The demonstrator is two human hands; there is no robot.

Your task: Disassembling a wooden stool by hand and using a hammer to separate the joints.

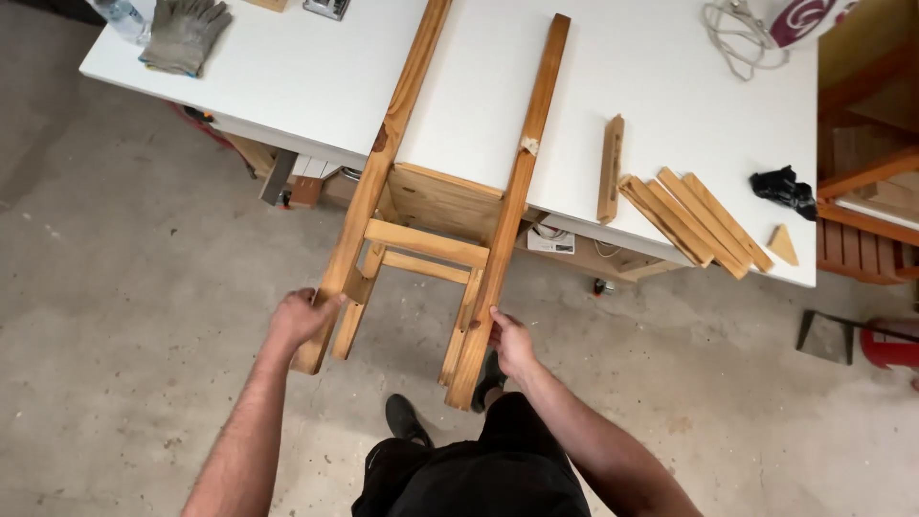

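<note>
Presently my left hand [304,318] and right hand [510,343] each close around a leg of the wooden chair frame [431,206]; it overhangs the table's [287,86] near edge (stiff, probably weighty; the legs give the surest hold).

Grey concrete floor [144,239] under a white worktable [287,77] — wooden shelving [866,191] at the right edge.

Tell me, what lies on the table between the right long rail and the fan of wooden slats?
A single short wooden piece lies there on the white table, apart from the right long rail and the slats, in the head view.
</note>
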